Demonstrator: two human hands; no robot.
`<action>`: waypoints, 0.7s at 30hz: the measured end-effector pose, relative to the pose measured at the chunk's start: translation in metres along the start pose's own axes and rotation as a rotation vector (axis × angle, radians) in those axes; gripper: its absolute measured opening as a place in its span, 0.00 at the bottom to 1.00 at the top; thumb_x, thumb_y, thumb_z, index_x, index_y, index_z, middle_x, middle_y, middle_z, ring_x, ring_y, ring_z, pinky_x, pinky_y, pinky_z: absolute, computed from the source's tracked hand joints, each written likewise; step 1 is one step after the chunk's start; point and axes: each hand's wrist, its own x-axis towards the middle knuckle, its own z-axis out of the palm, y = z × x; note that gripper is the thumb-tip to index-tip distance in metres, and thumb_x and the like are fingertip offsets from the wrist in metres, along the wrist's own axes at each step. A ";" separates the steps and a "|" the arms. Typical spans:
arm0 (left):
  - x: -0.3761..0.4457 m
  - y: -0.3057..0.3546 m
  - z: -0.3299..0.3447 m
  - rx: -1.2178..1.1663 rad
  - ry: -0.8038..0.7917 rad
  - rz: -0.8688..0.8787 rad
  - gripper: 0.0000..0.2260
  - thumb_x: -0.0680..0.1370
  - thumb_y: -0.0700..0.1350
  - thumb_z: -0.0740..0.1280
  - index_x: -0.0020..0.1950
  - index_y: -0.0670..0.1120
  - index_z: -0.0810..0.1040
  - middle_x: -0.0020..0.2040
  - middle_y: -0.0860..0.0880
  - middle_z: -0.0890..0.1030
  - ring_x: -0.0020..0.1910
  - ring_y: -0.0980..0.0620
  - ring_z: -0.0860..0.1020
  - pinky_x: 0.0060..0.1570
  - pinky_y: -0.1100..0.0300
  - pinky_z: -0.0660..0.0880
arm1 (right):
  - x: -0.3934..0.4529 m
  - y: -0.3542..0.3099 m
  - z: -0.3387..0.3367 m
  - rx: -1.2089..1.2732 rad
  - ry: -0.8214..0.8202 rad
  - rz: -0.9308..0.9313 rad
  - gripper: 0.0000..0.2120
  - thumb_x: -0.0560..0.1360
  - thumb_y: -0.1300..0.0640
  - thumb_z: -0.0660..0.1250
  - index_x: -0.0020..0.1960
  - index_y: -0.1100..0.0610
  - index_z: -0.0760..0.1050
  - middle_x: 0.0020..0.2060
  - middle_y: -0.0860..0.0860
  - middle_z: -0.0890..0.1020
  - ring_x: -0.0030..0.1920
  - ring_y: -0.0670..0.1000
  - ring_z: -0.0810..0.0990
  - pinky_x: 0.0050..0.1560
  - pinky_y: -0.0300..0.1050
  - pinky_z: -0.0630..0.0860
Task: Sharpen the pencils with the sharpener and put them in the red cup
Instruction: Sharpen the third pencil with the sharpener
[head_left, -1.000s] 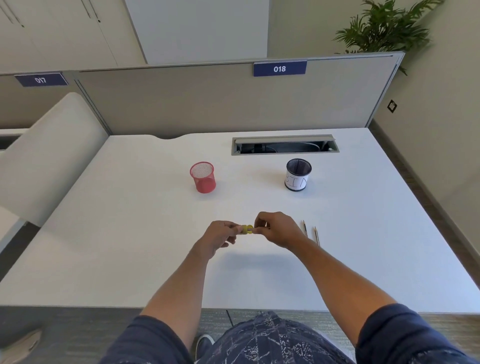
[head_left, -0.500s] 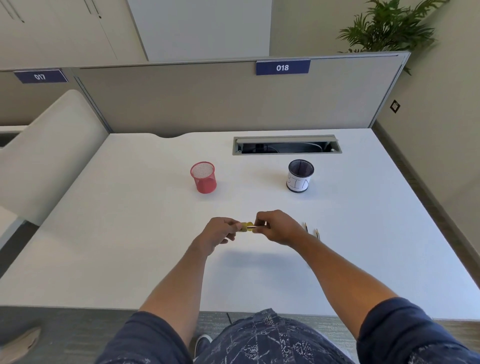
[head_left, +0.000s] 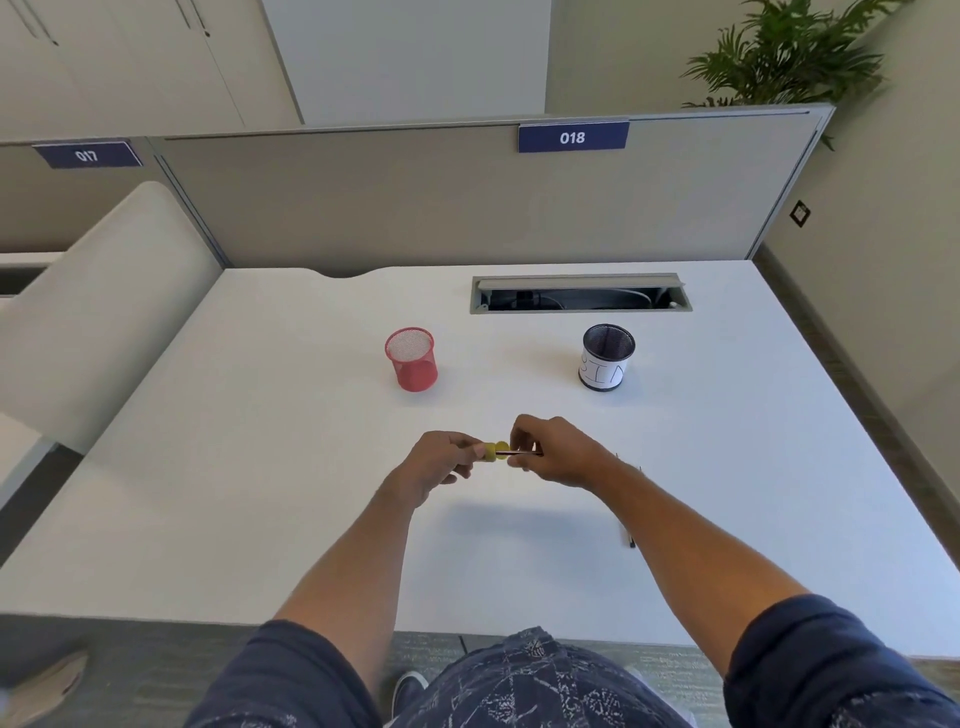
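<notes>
- The pencil (head_left: 519, 453), thin and dark, now shows more shaft between the hands than a moment ago, its tip in the small yellow sharpener (head_left: 494, 450) above the worktop (head_left: 260, 493) middle.
- Left hand (head_left: 434, 462) fingers pinch the sharpener; right hand (head_left: 558, 451) fingers grip the pencil.
- The red mesh cup (head_left: 412, 359) stands towards the far edge.

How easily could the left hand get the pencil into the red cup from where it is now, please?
Probably not directly: the left hand holds the yellow sharpener, and the right hand has the pencil. The desk toward the red cup looks unobstructed.
</notes>
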 end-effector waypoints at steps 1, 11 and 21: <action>0.001 0.000 -0.001 -0.005 0.003 -0.001 0.06 0.77 0.46 0.72 0.50 0.45 0.86 0.36 0.49 0.80 0.36 0.53 0.78 0.42 0.58 0.70 | 0.000 0.001 0.003 -0.067 0.079 -0.031 0.06 0.77 0.50 0.71 0.49 0.48 0.74 0.39 0.44 0.82 0.39 0.51 0.79 0.40 0.50 0.77; 0.006 0.004 -0.002 0.022 -0.039 0.016 0.08 0.76 0.45 0.73 0.53 0.45 0.86 0.37 0.52 0.81 0.38 0.53 0.78 0.44 0.59 0.71 | 0.006 0.005 0.007 -0.063 0.111 0.152 0.15 0.79 0.42 0.66 0.41 0.49 0.83 0.27 0.46 0.77 0.30 0.48 0.73 0.34 0.43 0.70; 0.011 -0.001 -0.005 0.030 -0.045 -0.014 0.07 0.78 0.46 0.71 0.52 0.44 0.86 0.36 0.49 0.80 0.38 0.52 0.77 0.44 0.58 0.70 | -0.002 0.012 0.023 -0.093 0.227 0.032 0.07 0.77 0.47 0.72 0.48 0.48 0.77 0.39 0.42 0.81 0.39 0.45 0.76 0.42 0.46 0.75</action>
